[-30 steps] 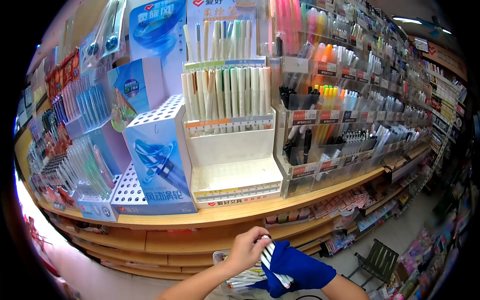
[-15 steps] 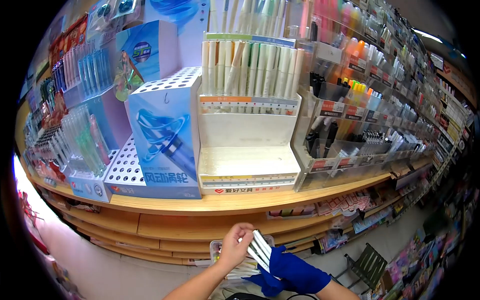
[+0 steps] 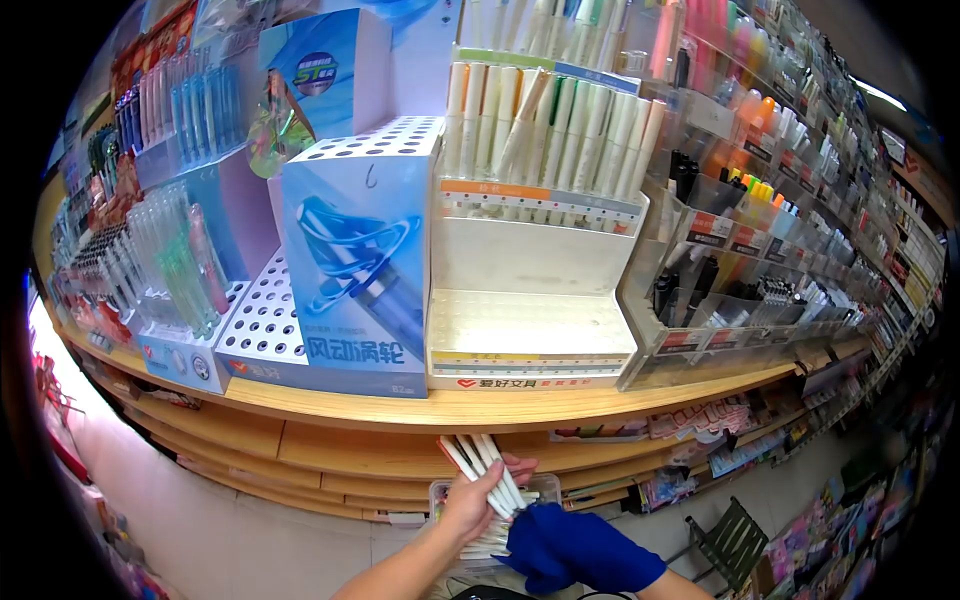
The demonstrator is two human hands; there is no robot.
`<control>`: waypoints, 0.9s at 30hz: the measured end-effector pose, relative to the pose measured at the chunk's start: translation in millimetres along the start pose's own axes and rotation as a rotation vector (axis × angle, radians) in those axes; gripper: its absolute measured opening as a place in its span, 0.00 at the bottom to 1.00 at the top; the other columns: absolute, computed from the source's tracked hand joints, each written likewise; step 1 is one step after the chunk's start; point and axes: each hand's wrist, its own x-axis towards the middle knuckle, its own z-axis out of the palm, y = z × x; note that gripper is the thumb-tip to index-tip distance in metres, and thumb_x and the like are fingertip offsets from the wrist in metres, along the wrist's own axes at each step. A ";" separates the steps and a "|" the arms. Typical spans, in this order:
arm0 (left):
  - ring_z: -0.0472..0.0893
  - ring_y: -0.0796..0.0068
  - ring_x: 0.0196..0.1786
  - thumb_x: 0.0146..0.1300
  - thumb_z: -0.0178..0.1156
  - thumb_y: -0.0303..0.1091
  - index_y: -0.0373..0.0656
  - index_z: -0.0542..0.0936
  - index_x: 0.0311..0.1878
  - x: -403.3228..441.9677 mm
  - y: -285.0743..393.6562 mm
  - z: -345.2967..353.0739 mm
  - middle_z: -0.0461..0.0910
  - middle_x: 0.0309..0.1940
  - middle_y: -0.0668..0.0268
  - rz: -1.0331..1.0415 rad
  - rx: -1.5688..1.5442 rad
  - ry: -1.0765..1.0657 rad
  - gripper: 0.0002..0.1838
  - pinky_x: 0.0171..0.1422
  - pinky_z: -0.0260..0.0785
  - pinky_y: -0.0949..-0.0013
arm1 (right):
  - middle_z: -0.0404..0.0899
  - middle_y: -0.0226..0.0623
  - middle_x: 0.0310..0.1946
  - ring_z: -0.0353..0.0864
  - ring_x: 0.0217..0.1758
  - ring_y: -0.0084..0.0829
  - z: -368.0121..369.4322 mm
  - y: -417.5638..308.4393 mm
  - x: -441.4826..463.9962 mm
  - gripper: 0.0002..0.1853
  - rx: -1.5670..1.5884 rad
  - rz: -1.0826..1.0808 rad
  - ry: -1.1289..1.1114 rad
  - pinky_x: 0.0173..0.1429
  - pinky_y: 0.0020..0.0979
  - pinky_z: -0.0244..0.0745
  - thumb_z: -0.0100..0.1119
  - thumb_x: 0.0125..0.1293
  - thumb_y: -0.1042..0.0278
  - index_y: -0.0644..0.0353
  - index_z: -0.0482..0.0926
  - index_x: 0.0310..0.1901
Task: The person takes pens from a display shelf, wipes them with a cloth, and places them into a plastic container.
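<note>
Several white pens (image 3: pixel 487 472) are held fanned in my left hand (image 3: pixel 478 500), its thumb across them. My right hand (image 3: pixel 580 550), mostly covered by a blue cloth (image 3: pixel 600 545), is at the pens' lower ends; its fingers are hidden under the cloth. Beneath both hands sits a clear plastic box (image 3: pixel 548 488) with more white pens (image 3: pixel 488 543) in it. Above them, on the wooden shelf (image 3: pixel 520 403), stands a white display rack (image 3: pixel 525 325) with rows of white pens in its upper tiers and a bare lower tier.
A blue display box (image 3: pixel 355 270) with holes in its top stands left of the rack. Clear bins of markers (image 3: pixel 760 235) line the right. Lower wooden shelves (image 3: pixel 300 455) run beneath. A dark folding stool (image 3: pixel 733 543) stands on the floor at the lower right.
The view has moved closer to the rack. My left hand has shifted its hold, and the pens now point up toward the shelf edge. The cloth-covered hand remains beside them.
</note>
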 end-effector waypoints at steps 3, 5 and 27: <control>0.80 0.55 0.51 0.69 0.50 0.35 0.34 0.72 0.48 -6.3 0.5 -10.3 0.79 0.45 0.49 -0.179 0.126 -0.126 0.13 0.59 0.74 0.56 | 0.73 0.36 0.25 0.76 0.31 0.33 -6.2 -1.3 -2.8 0.16 -0.038 -0.132 0.453 0.33 0.35 0.72 0.66 0.56 0.55 0.57 0.76 0.38; 0.80 0.57 0.50 0.68 0.52 0.34 0.34 0.72 0.51 -12.6 -16.0 -6.5 0.78 0.42 0.54 -0.253 0.184 -0.152 0.14 0.56 0.75 0.57 | 0.76 0.39 0.31 0.77 0.34 0.37 -7.4 10.5 3.8 0.17 0.451 -0.040 0.498 0.40 0.38 0.73 0.67 0.53 0.58 0.59 0.77 0.40; 0.71 0.79 0.29 0.70 0.52 0.34 0.39 0.70 0.47 -42.4 -45.1 0.9 0.68 0.27 0.69 -0.507 0.236 -0.486 0.09 0.34 0.64 0.77 | 0.68 0.41 0.30 0.72 0.33 0.44 -38.6 22.5 27.6 0.14 -0.303 -0.363 0.765 0.34 0.39 0.64 0.64 0.42 0.67 0.57 0.70 0.30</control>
